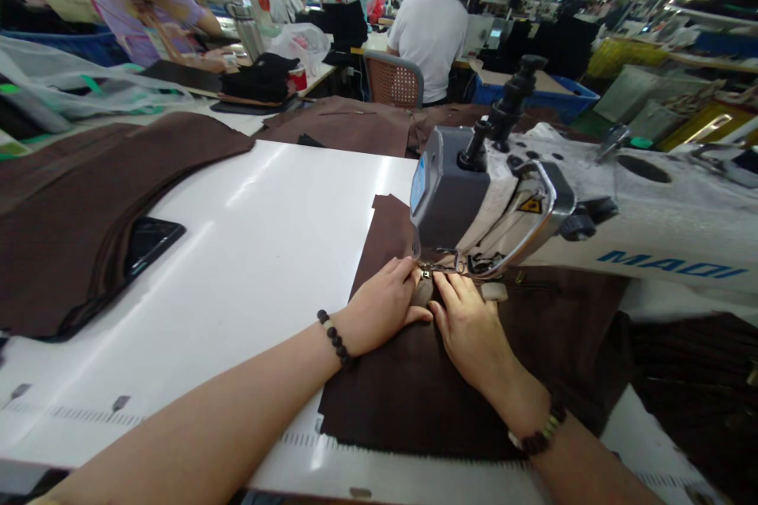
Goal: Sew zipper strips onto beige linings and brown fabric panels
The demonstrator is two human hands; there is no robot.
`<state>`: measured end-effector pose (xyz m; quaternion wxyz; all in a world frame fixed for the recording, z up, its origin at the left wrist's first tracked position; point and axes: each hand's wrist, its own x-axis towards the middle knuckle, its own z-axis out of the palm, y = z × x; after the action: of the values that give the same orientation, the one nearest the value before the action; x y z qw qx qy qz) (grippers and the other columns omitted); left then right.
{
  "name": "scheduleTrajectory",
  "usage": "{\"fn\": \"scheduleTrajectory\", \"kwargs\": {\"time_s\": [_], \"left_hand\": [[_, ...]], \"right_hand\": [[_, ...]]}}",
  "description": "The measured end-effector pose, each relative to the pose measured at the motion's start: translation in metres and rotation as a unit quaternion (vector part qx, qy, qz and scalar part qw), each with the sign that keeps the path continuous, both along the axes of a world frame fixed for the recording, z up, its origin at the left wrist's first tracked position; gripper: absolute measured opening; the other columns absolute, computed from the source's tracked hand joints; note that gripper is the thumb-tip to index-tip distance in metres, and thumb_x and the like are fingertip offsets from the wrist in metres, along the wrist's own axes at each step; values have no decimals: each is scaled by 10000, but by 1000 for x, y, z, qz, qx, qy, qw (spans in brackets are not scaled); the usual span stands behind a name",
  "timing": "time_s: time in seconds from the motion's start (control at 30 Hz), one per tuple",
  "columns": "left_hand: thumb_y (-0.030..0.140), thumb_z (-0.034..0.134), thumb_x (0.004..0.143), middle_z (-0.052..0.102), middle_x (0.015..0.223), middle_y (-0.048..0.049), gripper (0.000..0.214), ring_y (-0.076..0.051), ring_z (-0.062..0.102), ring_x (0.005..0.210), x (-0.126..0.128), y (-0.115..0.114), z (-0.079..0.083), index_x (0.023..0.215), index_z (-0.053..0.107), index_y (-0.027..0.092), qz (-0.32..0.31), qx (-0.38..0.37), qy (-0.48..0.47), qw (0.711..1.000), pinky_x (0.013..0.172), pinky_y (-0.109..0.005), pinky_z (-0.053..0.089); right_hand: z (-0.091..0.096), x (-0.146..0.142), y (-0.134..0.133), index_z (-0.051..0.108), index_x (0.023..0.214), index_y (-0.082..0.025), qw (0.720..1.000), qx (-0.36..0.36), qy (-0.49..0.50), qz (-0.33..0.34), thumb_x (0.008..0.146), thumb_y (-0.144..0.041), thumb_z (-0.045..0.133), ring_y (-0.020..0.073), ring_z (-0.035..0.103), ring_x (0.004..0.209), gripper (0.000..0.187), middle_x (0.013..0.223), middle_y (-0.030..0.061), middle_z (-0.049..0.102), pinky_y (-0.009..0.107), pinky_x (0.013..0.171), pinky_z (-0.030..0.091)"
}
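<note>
A cloth [396, 402] lies on the table [249, 252] under the sewing machine [491, 205], and more cloth [100, 205] lies to the left.

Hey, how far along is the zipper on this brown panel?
Done: a length of zipper seems already laid along the dark brown panel, right of the presser foot. In hand: the left hand and right hand guide the zipper slider at the presser foot. Left: the panel beyond the foot shows no zipper yet.

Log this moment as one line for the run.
left hand: on brown fabric panel | right hand: on panel, beside metal zipper | MAQI sewing machine: head above zipper
</note>
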<state>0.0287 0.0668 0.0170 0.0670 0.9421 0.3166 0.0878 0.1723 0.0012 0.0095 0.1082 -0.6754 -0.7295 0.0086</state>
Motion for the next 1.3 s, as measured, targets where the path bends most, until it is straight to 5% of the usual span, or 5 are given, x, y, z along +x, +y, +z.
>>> {"fn": "scheduleTrajectory", "kwargs": {"time_s": [1.3], "left_hand": [[504,549,774,510,1089,-148,539,-279,454,1096,1,4,1,1081,516,63,-3,-1,6,1000,929,-376,408]], "right_hand": [[-4,4,6,492,1185,-202,1000,-6,14,-1,881,-257,387,238,473,1096,325,1192,86,538,422,879,405]]}}
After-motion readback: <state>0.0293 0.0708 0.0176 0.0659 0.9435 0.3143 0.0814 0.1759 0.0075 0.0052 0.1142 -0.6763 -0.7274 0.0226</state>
